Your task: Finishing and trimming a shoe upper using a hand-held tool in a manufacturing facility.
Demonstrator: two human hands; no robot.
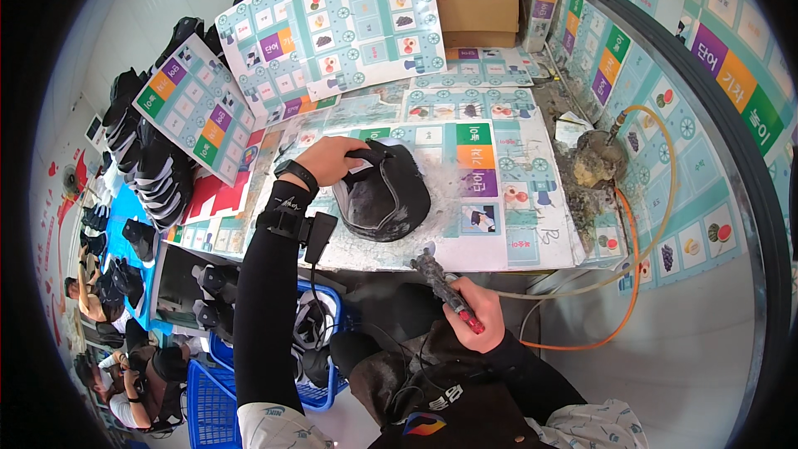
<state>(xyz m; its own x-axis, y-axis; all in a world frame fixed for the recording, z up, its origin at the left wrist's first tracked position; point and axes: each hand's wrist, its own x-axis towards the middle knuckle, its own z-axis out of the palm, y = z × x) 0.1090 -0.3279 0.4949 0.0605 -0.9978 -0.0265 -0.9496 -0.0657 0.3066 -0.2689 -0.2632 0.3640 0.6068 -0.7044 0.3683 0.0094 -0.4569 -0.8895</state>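
Note:
A black cap [389,199] with grey edging lies on the printed work board, its hollow side partly showing. My left hand [326,161] is closed on the cap's upper left edge, its fingers partly hidden by the fabric. In front of the table edge, my right hand [480,316] is wrapped around a spray gun [434,273] crusted with grey residue and red at its rear end. The gun's tip points up and left toward the cap, apart from it. Whitish residue [440,187] spreads over the board beside the cap.
A pale hose [672,191] and an orange hose [636,258] loop at the right near a residue-caked lump [600,158]. Printed boards [366,33] lean at the back. Stacked caps [158,166] stand left; a blue basket [332,382] sits below. People [137,382] sit far left.

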